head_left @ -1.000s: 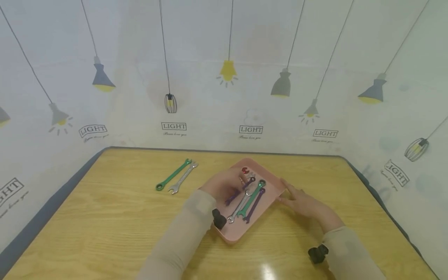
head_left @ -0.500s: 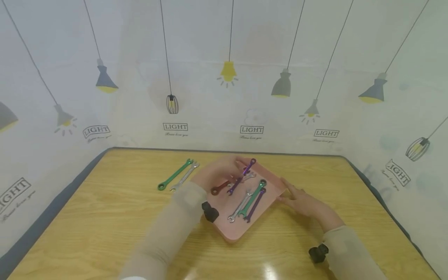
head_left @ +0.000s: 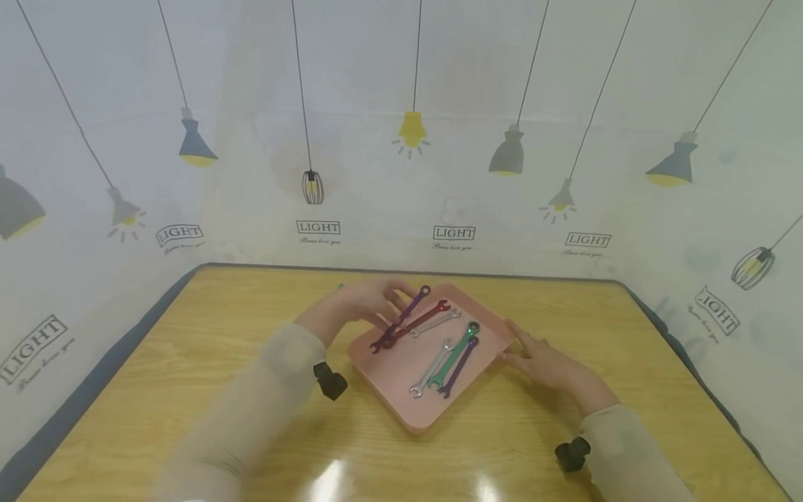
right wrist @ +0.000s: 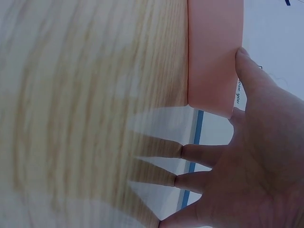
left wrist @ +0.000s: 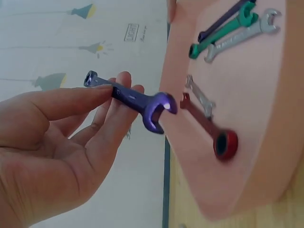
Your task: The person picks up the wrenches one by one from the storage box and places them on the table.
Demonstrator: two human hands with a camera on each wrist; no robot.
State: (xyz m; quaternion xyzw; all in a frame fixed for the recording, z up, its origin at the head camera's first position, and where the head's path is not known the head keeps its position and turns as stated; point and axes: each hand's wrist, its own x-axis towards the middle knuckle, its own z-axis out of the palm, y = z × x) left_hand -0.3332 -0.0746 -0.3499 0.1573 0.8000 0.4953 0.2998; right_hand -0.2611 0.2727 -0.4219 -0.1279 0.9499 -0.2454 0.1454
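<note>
My left hand (head_left: 366,303) pinches a purple wrench (left wrist: 135,99) between thumb and fingers, over the left side of a pink tray (head_left: 392,390). The left wrist view shows its open end toward the tray. Below it in the tray lie a red ratchet wrench (left wrist: 225,144) and a small silver wrench (left wrist: 200,95). Nearer the tray's right side lie another silver wrench (head_left: 429,369), a green wrench (head_left: 454,355) and a second purple wrench (head_left: 459,367). My right hand (head_left: 546,362) touches the tray's right corner, thumb at the rim, its fingers straight and spread.
The tray stands on a wooden table (head_left: 188,362) with a dark edge along the back. Beyond rises a pale wall covering (head_left: 370,209) printed with lamps. A green tip (head_left: 341,286) shows behind my left hand, which hides the wrenches on the table there.
My left hand has lifted the purple wrench from the tray and carried it left, uncovering the red wrench and small silver wrench. My right hand stays at the tray's corner.
</note>
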